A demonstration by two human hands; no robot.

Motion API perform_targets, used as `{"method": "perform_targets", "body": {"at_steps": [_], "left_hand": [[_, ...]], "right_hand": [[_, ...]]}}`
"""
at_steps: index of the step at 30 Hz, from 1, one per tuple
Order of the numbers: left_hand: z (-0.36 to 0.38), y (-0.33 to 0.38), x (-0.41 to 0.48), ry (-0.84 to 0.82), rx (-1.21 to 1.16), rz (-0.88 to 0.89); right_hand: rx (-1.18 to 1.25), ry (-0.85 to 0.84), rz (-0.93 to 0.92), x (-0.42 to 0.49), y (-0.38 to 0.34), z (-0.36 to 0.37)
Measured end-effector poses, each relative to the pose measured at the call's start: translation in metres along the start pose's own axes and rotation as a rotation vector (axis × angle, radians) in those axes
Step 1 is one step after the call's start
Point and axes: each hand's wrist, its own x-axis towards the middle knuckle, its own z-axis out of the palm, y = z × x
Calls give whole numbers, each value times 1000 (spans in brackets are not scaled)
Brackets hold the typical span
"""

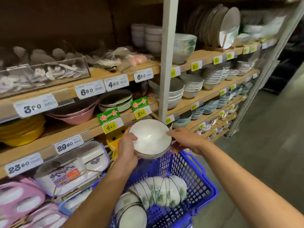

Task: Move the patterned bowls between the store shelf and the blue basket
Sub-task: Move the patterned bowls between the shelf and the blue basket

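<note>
Left of the white post [167,63], the upper shelf edge bore a near 650 tag [143,76], white 490 tag [116,83], far 650 tag [89,91] and 300 tag [37,106]. One edge lower, green signs [139,103] with red Chinese characters topped a yellow 290 tag [141,113] and yellow 490 tag [110,127]. Lower still sat a 2990 tag [67,146] and 2380 tag [22,166].

I hold a white dark-rimmed bowl [148,139], tilted, over the blue basket [197,170]; green-patterned bowl stacks [162,191] lie sideways inside

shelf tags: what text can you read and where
"300": far-left tag
"650": two upper tags
"490": tag between them; left yellow tag
"290": right yellow tag
"2990": lower tag
"2390": lowest tag
"均一价": green signs
far-right yellow tags, small print: too blurred
</note>
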Motion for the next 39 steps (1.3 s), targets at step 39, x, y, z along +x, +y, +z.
{"method": "perform_targets", "body": {"at_steps": [39], "left_hand": [[503,-26,73,-331,-28,-22]], "right_hand": [[765,612,-381,65,-17,-428]]}}
